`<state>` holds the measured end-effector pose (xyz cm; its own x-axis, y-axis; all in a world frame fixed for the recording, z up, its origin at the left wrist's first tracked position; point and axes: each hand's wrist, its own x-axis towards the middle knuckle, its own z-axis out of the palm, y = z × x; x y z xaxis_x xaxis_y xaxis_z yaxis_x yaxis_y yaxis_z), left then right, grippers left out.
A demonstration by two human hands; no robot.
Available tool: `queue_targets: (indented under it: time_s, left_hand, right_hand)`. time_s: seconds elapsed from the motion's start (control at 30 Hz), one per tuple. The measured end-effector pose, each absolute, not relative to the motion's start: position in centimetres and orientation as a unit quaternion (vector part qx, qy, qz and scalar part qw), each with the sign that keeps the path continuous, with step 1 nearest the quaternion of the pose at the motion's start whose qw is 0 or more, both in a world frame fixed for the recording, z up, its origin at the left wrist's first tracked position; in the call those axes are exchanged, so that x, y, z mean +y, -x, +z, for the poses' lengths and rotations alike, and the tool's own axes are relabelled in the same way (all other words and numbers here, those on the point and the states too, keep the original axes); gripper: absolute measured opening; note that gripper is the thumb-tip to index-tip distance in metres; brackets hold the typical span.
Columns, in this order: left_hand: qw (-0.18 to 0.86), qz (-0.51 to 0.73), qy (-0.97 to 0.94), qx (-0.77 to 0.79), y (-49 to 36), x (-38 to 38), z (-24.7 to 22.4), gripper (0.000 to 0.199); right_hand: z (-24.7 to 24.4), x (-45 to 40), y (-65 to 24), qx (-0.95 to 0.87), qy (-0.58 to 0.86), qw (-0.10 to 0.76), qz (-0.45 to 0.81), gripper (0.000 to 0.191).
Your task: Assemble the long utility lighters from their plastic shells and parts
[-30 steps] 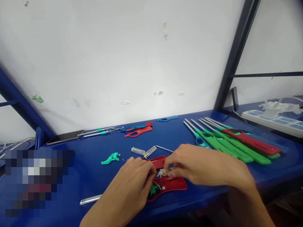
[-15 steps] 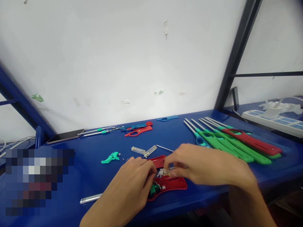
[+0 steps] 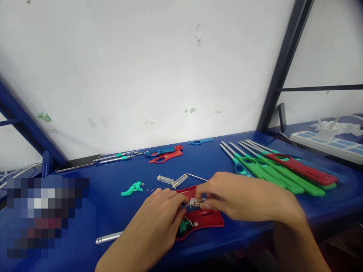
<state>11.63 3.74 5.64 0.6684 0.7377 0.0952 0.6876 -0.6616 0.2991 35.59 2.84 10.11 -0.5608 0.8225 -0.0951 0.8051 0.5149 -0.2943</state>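
Note:
My right hand (image 3: 235, 196) pinches a small clear lighter fuel tank (image 3: 195, 203) with a whitish valve end facing left. At that end my left hand (image 3: 161, 215) has its thumb and index finger closed on a thin white piece, perhaps a tube; its fingers partly hide it. Just below the tank lies an opened red lighter handle half (image 3: 210, 218), with a green trigger part (image 3: 185, 225) and wires inside. Its silver barrel (image 3: 109, 238) sticks out left from under my left forearm. Behind my fingers rests another red handle half (image 3: 188, 192), partly covered.
Two clear tanks (image 3: 180, 181), a screwdriver shaft (image 3: 197, 177), a teal trigger piece (image 3: 132, 188) and small screws lie beyond my hands. Several assembled lighters (image 3: 272, 170) are at right. Shell halves (image 3: 166, 156), metal barrels (image 3: 115, 159) and a phone (image 3: 79, 163) sit along the back.
The clear tank has risen slightly, away from the lower red handle half, and its valve end shows more plainly. Both hands keep nearly the same place and grip.

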Motion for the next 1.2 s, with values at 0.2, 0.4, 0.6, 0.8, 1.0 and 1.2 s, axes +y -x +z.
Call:
queue_targets:
  time_s: [0.2,0.4,0.6,0.8,1.0,1.2]
  left_hand:
    - [0.117,0.1,-0.905,0.396,-11.54,3.62,5.54,0.03]
    - [0.111,0.102,-0.908,0.391,-11.42,3.57,5.41,0.03]
    - [0.113,0.1,-0.908,0.39,-11.45,3.77,5.23,0.028]
    - [0.121,0.095,-0.906,0.394,-11.44,3.68,5.3,0.03]
    - [0.129,0.094,-0.902,0.402,-11.41,3.77,5.37,0.03]
    - [0.135,0.095,-0.901,0.402,-11.41,3.64,5.45,0.03]
  right_hand:
    - [10.23,2.91,-35.51,-0.877,0.452,0.024,0.16,0.025]
    - [10.14,2.97,-35.54,-0.875,0.454,0.026,0.168,0.023]
    - [9.94,3.33,-35.62,-0.87,0.459,0.024,0.18,0.02]
    - [10.13,3.11,-35.54,-0.862,0.466,0.035,0.195,0.018]
    - [9.86,3.08,-35.6,-0.867,0.466,0.061,0.167,0.013]
    - [9.51,3.14,-35.63,-0.876,0.459,0.071,0.13,0.014]
